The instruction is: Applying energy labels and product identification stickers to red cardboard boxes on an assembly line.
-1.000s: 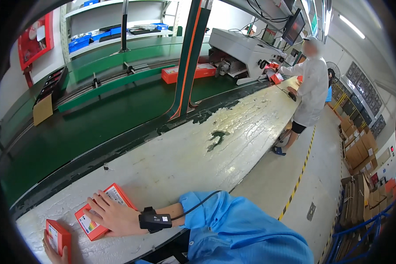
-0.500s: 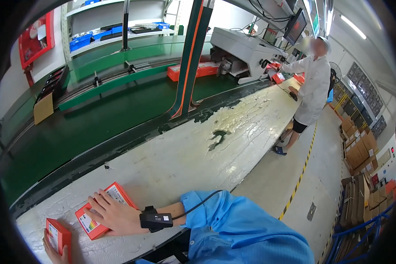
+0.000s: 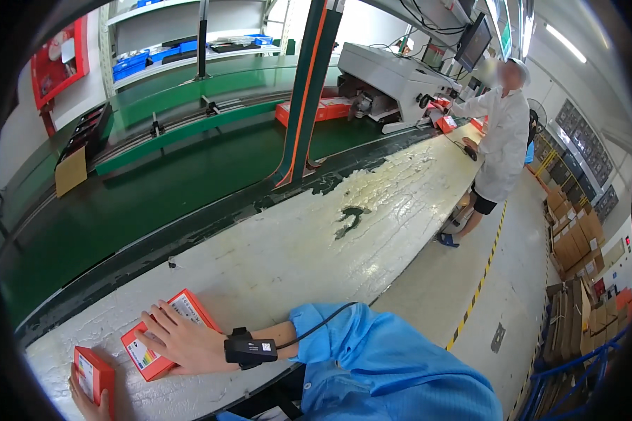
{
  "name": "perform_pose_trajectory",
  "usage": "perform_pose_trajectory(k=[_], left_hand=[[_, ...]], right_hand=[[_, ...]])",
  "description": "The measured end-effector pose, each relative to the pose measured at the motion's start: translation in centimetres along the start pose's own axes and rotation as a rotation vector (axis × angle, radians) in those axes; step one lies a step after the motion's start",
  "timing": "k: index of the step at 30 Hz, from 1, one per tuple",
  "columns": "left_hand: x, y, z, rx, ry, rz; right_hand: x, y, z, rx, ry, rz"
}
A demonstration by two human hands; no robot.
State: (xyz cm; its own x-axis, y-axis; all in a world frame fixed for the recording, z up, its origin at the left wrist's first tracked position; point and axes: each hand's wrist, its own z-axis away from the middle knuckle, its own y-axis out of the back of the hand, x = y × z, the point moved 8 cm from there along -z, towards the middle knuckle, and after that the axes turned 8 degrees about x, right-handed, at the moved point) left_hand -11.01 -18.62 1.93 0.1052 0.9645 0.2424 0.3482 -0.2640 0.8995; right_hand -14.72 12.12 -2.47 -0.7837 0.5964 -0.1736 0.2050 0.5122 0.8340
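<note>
Green belt (image 3: 154, 189) is running past on the far side, the white bench (image 3: 316, 238) lying before it; a co-worker (image 3: 502, 133) is standing at the far end; my right hand (image 3: 182, 340) is resting flat, fingers spread, on a red box (image 3: 147, 351), much as a second ago, so nothing is advancing; my left hand (image 3: 84, 401) is gripping a second box (image 3: 93, 375) upright at the bench's near edge, fingers mostly hidden.

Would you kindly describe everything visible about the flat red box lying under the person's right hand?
The flat red box looks like glossy printed cardboard, with white label panels and a colour-striped patch on its top face. It lies flat and closed, turned at an angle, on the worn white bench near its front edge. The right hand rests palm-down across it, covering its middle.
</note>
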Motion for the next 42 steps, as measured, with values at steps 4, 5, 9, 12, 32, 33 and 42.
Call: perform_pose_trajectory(k=[4,5,9,12,32,33,42], left_hand=[[-0.4,-0.2,0.1,0.019,-0.025,-0.005],[-0.5,-0.2,0.2,0.02,-0.024,-0.003],[-0.6,-0.4,0.1,0.013,-0.014,0.0],[-0.5,-0.3,0.1,0.013,-0.013,-0.011],[-0.6,-0.2,0.2,0.019,-0.008,-0.016],[-0.5,-0.2,0.2,0.023,-0.016,-0.019],[-0.7,-0.3,0.3,0.016,-0.009,-0.033]], right_hand=[[-0.1,0.2,-0.1,-0.003,0.009,0.026],[-0.1,0.2,-0.1,-0.005,0.01,0.028],[0.0,-0.6,0.1,0.048,0.022,0.048],[0.0,0.1,0.1,0.064,0.015,0.03],[0.0,-0.7,0.2,0.134,0.018,0.001],[-0.1,-0.6,0.2,0.116,0.017,0.013],[0.1,-0.6,0.2,0.088,0.009,0.003]])
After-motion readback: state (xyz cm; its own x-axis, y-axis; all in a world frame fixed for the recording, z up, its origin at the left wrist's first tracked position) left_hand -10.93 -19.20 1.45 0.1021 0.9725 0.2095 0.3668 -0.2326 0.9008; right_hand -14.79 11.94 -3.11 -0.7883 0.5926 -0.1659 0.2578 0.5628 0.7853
